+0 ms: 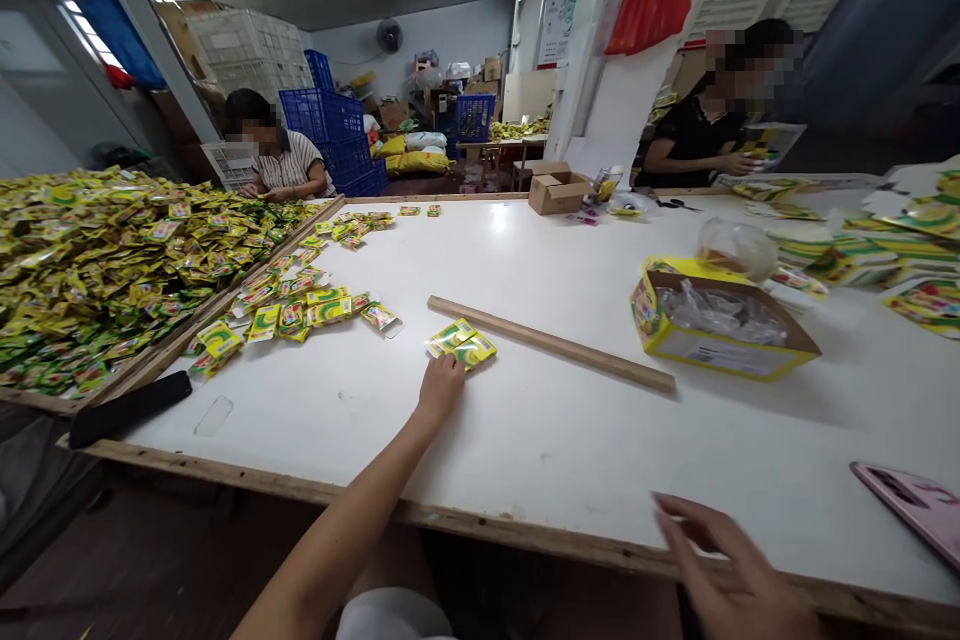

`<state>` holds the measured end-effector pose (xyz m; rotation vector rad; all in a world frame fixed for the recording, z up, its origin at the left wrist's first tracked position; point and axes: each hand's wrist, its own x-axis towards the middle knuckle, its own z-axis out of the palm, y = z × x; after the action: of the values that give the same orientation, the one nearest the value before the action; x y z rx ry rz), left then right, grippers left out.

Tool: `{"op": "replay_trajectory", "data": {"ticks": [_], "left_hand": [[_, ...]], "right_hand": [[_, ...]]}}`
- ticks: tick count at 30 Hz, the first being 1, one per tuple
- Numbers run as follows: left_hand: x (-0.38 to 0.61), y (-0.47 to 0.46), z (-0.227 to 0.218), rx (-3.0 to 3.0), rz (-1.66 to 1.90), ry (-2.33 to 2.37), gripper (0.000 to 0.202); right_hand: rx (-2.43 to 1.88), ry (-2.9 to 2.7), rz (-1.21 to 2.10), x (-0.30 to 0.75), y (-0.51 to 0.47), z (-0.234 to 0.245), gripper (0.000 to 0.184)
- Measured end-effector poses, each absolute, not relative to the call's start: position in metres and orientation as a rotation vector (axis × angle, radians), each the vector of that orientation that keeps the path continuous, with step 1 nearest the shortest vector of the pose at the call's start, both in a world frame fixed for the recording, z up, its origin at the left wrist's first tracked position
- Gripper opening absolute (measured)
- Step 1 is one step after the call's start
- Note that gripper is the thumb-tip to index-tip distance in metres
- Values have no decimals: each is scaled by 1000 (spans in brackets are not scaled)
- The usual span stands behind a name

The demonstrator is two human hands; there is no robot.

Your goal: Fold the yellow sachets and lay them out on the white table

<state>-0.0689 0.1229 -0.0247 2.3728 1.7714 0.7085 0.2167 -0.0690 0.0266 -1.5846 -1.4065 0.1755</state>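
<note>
My left hand [440, 388] reaches out over the white table [540, 420] and its fingers rest on a small stack of yellow-green sachets [460, 343]; the fingers look closed on the stack's near edge. My right hand [731, 565] hovers at the table's near edge, fingers spread, holding nothing, slightly blurred. A wooden stick [551, 343] lies just right of the sachets. A yellow carton [712, 325] with clear plastic bags inside sits further right.
Loose sachets [300, 305] scatter the table's left side, beside a big heap [97, 270] in a wooden tray. A black phone [131, 407] lies at left, a pink phone [911, 510] at right. Two other people sit at the far side.
</note>
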Motion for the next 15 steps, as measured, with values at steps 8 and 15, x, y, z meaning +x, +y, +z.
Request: {"op": "replay_trajectory", "data": {"ticks": [8,15], "left_hand": [[-99,123,-8,2569,661,1608,25],[-71,79,38,2509,812,1249,20]], "right_hand": [[-1340,-1677,480,144,-30,14,25],[-1300,-1671,507,129,-9,9,37]]}}
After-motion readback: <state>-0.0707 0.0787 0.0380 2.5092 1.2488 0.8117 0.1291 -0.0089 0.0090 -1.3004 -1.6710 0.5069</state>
